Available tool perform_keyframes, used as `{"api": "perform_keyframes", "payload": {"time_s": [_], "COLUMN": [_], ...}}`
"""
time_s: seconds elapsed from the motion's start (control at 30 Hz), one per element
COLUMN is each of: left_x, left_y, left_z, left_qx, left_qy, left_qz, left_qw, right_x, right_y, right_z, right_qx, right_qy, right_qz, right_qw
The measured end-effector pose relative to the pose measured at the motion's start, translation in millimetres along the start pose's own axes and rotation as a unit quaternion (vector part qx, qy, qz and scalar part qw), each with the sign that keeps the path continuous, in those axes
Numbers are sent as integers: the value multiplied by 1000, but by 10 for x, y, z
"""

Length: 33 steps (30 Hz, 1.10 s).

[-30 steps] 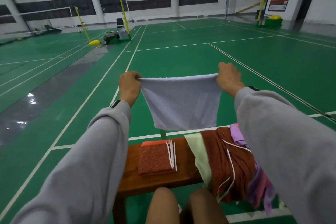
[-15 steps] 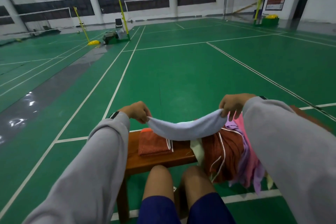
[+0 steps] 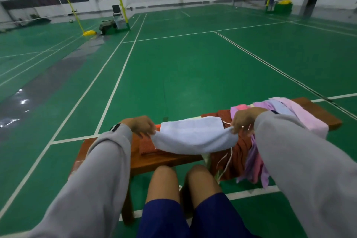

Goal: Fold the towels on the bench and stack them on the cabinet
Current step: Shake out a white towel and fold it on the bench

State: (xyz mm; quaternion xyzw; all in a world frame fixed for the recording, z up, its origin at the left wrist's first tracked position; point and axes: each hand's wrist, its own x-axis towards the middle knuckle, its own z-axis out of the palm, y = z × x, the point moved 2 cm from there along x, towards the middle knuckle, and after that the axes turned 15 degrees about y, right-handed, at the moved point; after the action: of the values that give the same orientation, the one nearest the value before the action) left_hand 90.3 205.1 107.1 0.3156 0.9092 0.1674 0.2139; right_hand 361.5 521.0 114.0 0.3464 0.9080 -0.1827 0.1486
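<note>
Towel [image 3: 195, 138] slung btwn hands [image 3: 142, 124] [image 3: 245, 120].

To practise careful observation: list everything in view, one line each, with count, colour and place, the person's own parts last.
white towel: one, white, slack between both hands above the bench
folded towel: one, rust-orange, on the bench under the white towel's left end
towel pile: one, brown, pink, purple, on the bench's right part
bench: one, brown wood, foreground
court floor: one, green with white lines, beyond
net posts: three, yellow, far end
left hand: one, grey-sleeved, pinching the white towel's left end
right hand: one, grey-sleeved, pinching its right end
</note>
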Motion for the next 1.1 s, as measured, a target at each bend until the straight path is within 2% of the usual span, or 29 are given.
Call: {"api": "perform_keyframes", "payload": {"time_s": [0.07,0.17,0.4,0.53,0.7,0.83,0.9,1.0,1.1], "left_x": [188,491,1179,1571,1849,1848,1806,1729,1715], "left_y": [39,36,42,22,-162,-193,-148,-114,-79], "left_z": [3,18,37,228,745,911,942,935,910], "left_qx": [17,19,-5,-36,-3,-40,-45,-62,-129], "left_qy": [71,146,228,214,71,32,-14,-22,-30], "left_qz": [31,46,30,0,-75,-144,-171,-194,-212], "left_qw": [997,988,973,976,995,988,984,979,968], "right_x": [186,409,1057,1508,1834,1922,1937,1950,1845], "right_y": [14,7,28,146,38,-373,-592,-855,-1023], "right_z": [-13,-46,-163,73,527,659,709,769,739], "right_qx": [19,43,-11,-67,-42,-13,4,19,35], "right_qy": [66,108,199,231,185,184,167,147,130], "right_qz": [-17,-19,-10,8,10,-22,-44,-85,-87], "right_qw": [997,993,980,971,982,983,985,985,987]}}
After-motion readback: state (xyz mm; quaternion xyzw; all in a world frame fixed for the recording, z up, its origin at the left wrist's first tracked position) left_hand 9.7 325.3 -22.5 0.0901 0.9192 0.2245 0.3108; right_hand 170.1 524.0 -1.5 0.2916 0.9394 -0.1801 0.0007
